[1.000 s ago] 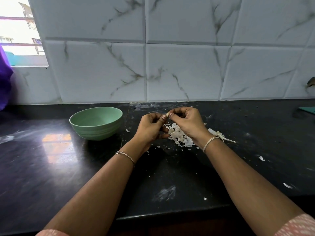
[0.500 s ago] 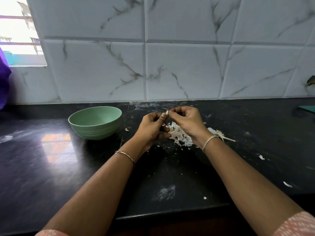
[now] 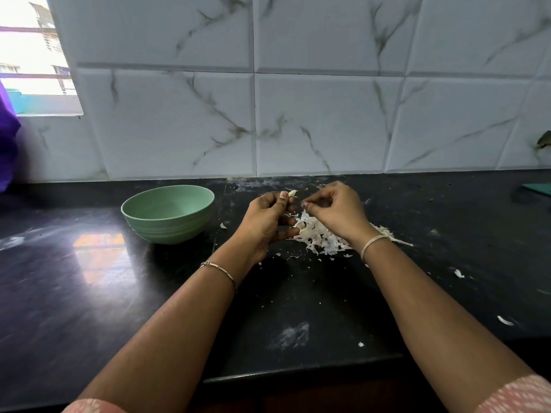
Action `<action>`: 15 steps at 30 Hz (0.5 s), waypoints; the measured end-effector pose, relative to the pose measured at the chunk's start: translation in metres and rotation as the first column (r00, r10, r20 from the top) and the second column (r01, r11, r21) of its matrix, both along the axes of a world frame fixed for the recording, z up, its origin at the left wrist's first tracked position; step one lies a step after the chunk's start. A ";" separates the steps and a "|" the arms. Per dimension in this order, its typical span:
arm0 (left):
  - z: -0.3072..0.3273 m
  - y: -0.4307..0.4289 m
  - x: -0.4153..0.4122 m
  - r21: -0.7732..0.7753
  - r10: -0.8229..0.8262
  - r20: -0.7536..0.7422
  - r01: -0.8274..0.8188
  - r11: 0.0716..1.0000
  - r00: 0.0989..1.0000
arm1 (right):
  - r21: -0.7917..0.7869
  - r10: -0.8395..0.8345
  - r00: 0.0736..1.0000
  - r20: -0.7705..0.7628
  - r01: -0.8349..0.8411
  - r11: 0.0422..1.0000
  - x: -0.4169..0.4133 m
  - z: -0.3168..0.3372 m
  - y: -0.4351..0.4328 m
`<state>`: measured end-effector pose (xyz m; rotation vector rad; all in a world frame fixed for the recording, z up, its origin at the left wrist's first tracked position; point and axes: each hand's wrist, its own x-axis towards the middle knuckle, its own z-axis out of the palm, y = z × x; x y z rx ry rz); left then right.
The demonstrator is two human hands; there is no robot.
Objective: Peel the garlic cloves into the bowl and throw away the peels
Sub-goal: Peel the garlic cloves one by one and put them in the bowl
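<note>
A person works at a black bench (image 3: 104, 293) below a marble-tiled wall, peeling garlic. The left hand (image 3: 268, 225) holds a garlic clove (image 3: 292, 192) up at its fingertips, the grip pinching it between thumb and fingers with the pale tip poking out above. The right hand (image 3: 340, 210) hovers just beside it, thumb and forefinger pressed together; whether a sliver of skin is caught in that grip is too small to tell. A heap of peels (image 3: 320, 238) lies on the bench under the hands, with stray flakes scattered to the right. The green bowl (image 3: 167, 231) sits to the left of the hands, near but apart.

The clove appears partly stripped. To finish it cleanly, the left hand would do best to turn the clove while the right catches a loose edge near the tip and pulls down its length, keeping both hands over the heap so the skin falls there. Only a bare clove should go left into the bowl; the peels remain to be gathered and binned.
</note>
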<state>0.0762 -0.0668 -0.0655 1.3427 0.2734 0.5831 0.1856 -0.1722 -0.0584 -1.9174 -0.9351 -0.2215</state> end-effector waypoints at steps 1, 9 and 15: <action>0.000 0.000 0.000 0.000 0.001 -0.003 -0.001 1.000 1.000 | -0.039 -0.044 0.997 0.060 0.046 0.998 0.000 0.002 -0.002; 0.000 0.000 0.001 -0.010 0.024 -0.016 -0.025 1.000 1.000 | 0.288 0.315 0.906 -0.282 -0.233 0.929 -0.010 0.006 -0.002; 0.000 -0.002 0.000 -0.002 0.001 -0.027 -0.001 1.000 1.000 | 0.359 0.344 0.889 -0.303 -0.228 0.905 -0.016 -0.001 0.006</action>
